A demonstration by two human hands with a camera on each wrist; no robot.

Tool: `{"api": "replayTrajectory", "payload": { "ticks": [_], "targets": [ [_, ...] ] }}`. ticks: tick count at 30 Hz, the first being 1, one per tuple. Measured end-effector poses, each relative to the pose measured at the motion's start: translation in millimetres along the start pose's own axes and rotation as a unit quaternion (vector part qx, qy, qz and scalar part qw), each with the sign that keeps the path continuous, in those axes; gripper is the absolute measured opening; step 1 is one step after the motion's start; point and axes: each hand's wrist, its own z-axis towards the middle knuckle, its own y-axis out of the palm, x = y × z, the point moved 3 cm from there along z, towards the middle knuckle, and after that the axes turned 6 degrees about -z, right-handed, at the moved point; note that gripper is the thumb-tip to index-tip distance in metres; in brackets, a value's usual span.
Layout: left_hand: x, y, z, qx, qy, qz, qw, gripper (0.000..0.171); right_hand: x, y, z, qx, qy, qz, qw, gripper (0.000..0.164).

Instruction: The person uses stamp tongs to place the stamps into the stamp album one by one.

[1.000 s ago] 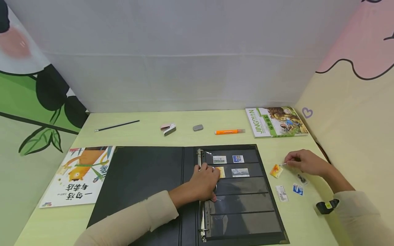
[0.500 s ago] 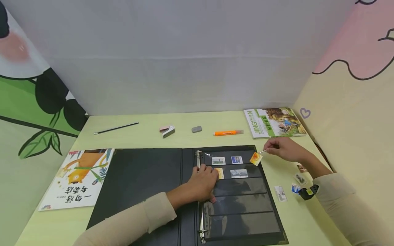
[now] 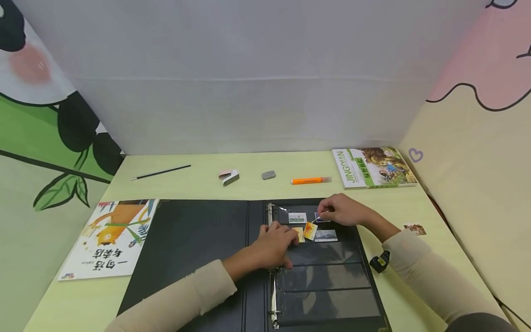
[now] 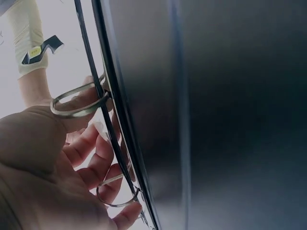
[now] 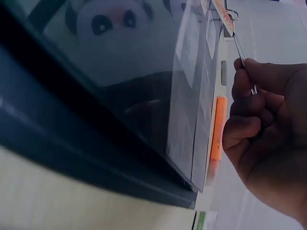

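A black ring binder (image 3: 203, 244) lies spread on the table, its right side bearing a page of clear pocket strips. My left hand (image 3: 274, 246) rests on that page beside the metal rings, fingers relaxed; in the left wrist view a ring (image 4: 76, 112) passes close by the thumb. Between thumb and fingers my right hand (image 3: 342, 210) pinches metal tweezers (image 5: 242, 52), whose tips hold a yellow-orange stamp (image 3: 310, 230) over the second strip. That strip has a yellow stamp (image 3: 300, 234) and a grey stamp (image 3: 326, 236). Above are a greenish stamp (image 3: 297, 217) and a partly hidden blue one.
A pencil (image 3: 162, 172), stapler (image 3: 229, 177), grey eraser (image 3: 268, 175), orange marker (image 3: 311, 180) and green-white book (image 3: 375, 168) line the back. Another book (image 3: 109, 240) lies left, partly under the binder. One loose stamp (image 3: 415, 229) shows beyond my right forearm.
My right hand has carried the yellow-orange stamp in the tweezers leftward from the table to over the binder page. The left hand has stayed in place. My right forearm now covers several loose stamps.
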Motion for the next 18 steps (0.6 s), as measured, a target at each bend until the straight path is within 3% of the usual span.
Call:
{"api": "replayTrajectory", "payload": {
  "ticks": [18],
  "targets": [
    [0.5, -1.1, -0.6, 0.003, 0.017, -0.009, 0.9998, 0.043, -44, 34, 16, -0.08, -0.097, -0.027, 0.992, 0.01]
  ]
}}
